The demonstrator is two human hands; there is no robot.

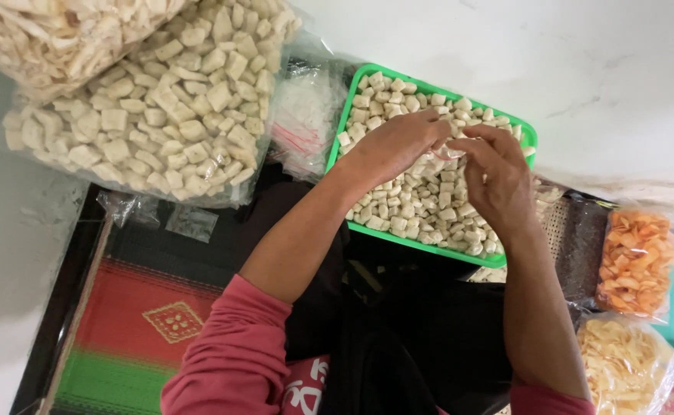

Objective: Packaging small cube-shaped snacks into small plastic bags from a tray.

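Both hands meet above the middle of the green tray [342, 131], which sits just right of the frame's centre and is filled with pale square crackers [410, 207]. The left hand [398, 142] comes in from the lower left, its fingers bunched toward the right; the right hand [498, 177] comes up from the lower right, its fingers curled toward the left. Their fingertips touch or nearly touch at one spot, and between them sits a small clear bag [446, 154], pinched by both hands; it is too small and see-through to tell which way its mouth faces. So the bag lies directly at the fingertips of both hands, right over the crackers, with neither hand clearly nearer. The tray's long axis runs from upper left to lower right. At the upper left of the frame lie two big clear sacks: one of the same square crackers [160, 107] and, above it, one of thin pale chips [53, 31]. A loose heap of empty clear bags [306, 115] lies between the sack and the tray. At the right edge are a bag of orange chips [637, 261] and, below it, a bag of pale chips [621, 365].
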